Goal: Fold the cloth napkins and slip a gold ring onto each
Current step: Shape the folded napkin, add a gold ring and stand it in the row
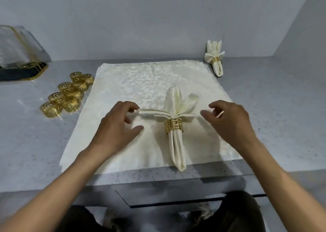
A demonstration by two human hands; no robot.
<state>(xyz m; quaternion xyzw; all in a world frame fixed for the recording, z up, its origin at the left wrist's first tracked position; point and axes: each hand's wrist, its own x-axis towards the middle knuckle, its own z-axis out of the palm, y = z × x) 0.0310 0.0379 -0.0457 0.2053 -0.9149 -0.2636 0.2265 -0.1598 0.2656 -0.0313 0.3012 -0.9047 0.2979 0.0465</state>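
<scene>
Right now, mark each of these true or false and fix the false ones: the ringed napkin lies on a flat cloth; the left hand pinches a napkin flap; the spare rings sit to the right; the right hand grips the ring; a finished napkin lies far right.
1. The ringed napkin lies on a flat cloth. True.
2. The left hand pinches a napkin flap. True.
3. The spare rings sit to the right. False: they are on the left of the cloth.
4. The right hand grips the gold ring. False: it is beside the napkin, clear of the ring.
5. A finished napkin lies far right. True.
</scene>
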